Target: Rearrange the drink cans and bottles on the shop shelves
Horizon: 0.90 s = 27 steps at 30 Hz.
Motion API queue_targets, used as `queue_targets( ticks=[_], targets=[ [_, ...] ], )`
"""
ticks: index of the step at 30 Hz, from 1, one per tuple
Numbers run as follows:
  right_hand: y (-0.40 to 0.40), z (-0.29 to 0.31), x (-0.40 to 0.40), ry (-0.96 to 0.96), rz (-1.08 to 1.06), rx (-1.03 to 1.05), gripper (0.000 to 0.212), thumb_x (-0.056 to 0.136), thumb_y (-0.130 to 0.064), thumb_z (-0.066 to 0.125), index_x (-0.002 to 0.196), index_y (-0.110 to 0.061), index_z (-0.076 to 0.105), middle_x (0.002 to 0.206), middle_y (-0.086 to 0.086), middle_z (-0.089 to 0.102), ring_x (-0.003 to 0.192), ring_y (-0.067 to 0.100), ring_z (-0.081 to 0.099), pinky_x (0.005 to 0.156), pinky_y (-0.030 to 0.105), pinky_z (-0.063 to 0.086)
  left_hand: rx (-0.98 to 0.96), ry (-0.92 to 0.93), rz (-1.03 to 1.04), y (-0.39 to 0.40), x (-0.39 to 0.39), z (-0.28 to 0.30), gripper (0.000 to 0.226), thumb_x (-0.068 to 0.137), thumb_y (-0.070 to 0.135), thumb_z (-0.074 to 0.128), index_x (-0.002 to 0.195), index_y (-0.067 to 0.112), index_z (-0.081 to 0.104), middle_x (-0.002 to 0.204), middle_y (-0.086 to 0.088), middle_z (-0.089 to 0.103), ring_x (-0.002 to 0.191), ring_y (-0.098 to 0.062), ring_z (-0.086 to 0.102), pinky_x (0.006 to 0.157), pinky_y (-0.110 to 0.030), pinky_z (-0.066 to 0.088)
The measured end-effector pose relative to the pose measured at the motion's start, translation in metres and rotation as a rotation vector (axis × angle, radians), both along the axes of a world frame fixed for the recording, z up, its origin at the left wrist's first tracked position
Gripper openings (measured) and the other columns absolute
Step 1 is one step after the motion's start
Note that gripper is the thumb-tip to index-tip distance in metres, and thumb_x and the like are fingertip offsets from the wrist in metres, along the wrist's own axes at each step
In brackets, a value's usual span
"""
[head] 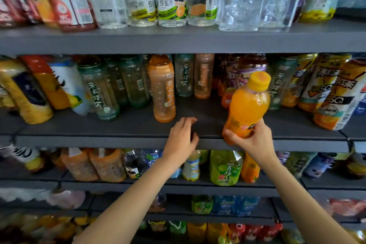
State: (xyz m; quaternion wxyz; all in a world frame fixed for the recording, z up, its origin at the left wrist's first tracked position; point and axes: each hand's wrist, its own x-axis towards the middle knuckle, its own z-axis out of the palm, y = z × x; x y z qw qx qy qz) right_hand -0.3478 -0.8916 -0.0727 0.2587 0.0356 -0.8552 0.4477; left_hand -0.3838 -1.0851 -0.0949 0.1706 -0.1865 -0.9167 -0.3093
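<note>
Two bare forearms are seen nearest the camera, reaching up to the dark middle shelf (pixel 118 125). An orange juice bottle (pixel 247 105) with a yellow cap is held by the right hand (pixel 251 140): the thumb is curled around the left side of the bottom part and the fingers are wrapped around the right side. The bottle is tilted a little, its cap leaning to the right, and its bottom is placed at the front edge of the shelf.

The left hand (pixel 182 138) is kept to the left of this bottle, apart from it. Its fingers are loosely bent over the bare shelf surface and nothing is held in it; whether the fingertips touch the shelf cannot be told.

Just behind and left of the left hand an orange tea bottle (pixel 163 89) is standing, and more green and orange bottles are lined behind it. Right of the held bottle, yellow iced tea bottles (pixel 324 89) are standing. On the upper shelf clear bottles (pixel 172 0) are arranged.
</note>
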Motion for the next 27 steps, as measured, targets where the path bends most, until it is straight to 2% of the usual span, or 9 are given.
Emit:
queue_targets(
  ticks=[2,5,9,13,16,20,24,27],
  targets=[
    [-0.032,0.002,-0.002,0.034,0.031,0.043,0.069,0.064,-0.021,0.084,0.119,0.000,0.049,0.097,-0.004,0.054,0.090,0.011,0.052,0.074,0.006,0.035,-0.044,0.020,0.052,-0.037,0.008,-0.003,0.033,0.086,0.008,0.056,0.119,0.006,0.054,0.113,-0.011,0.056,0.106,-0.029,0.053,0.090,-0.040,0.042],
    [-0.087,0.005,-0.003,0.052,0.095,0.041,0.068,0.063,-0.015,0.085,0.118,0.001,0.049,0.094,-0.007,0.050,0.089,0.011,0.049,0.068,-0.005,0.030,-0.076,0.049,0.155,-0.096,0.025,-0.002,0.031,0.087,0.009,0.054,0.118,0.009,0.054,0.112,-0.009,0.054,0.105,-0.027,0.051,0.089,-0.036,0.039],
    [-0.171,0.007,0.004,0.052,0.198,0.019,0.069,0.065,-0.019,0.083,0.121,-0.001,0.047,0.096,-0.004,0.052,0.090,0.012,0.049,0.071,0.007,0.032,-0.020,0.057,0.274,-0.188,0.057,0.002,0.033,0.091,0.012,0.050,0.124,0.015,0.050,0.122,-0.002,0.048,0.113,-0.020,0.044,0.094,-0.033,0.038],
    [-0.271,0.013,0.019,0.103,0.312,-0.003,0.069,0.064,-0.020,0.083,0.120,-0.001,0.047,0.099,-0.002,0.052,0.092,0.011,0.048,0.074,0.007,0.032,0.004,0.023,0.393,-0.285,0.094,0.009,0.036,0.091,0.013,0.052,0.127,0.016,0.046,0.121,-0.002,0.048,0.115,-0.022,0.045,0.096,-0.035,0.038],
    [-0.349,0.013,0.031,0.142,0.350,-0.036,0.064,0.065,-0.025,0.083,0.114,-0.002,0.049,0.105,0.006,0.051,0.097,0.013,0.046,0.077,0.013,0.033,0.042,0.017,0.459,-0.357,0.123,0.014,0.036,0.091,0.011,0.051,0.127,0.014,0.046,0.120,-0.001,0.049,0.108,-0.020,0.048,0.091,-0.022,0.034],
    [-0.438,0.005,0.045,0.150,0.398,-0.093,0.056,0.067,-0.029,0.081,0.106,-0.006,0.050,0.101,0.005,0.044,0.096,0.015,0.044,0.076,0.014,0.030,0.075,0.003,0.528,-0.443,0.156,0.021,0.041,0.091,0.012,0.053,0.130,0.012,0.042,0.112,-0.001,0.052,0.099,-0.022,0.053,0.089,-0.041,0.046],
    [-0.510,0.008,0.049,0.150,0.480,-0.105,0.051,0.068,-0.023,0.082,0.105,-0.011,0.049,0.100,0.001,0.044,0.093,0.006,0.042,0.075,0.005,0.031,0.139,0.006,0.598,-0.515,0.173,0.026,0.043,0.091,0.011,0.052,0.132,0.014,0.038,0.102,0.005,0.051,0.096,-0.019,0.053,0.085,-0.045,0.048],
    [-0.558,0.012,0.040,0.172,0.507,-0.103,0.051,0.068,-0.018,0.083,0.106,-0.002,0.052,0.099,0.002,0.043,0.089,-0.002,0.039,0.074,-0.003,0.029,0.151,0.020,0.630,-0.559,0.177,0.023,0.044,0.090,0.009,0.053,0.131,0.014,0.038,0.107,0.005,0.052,0.094,-0.015,0.054,0.079,-0.041,0.050]
  ],
)
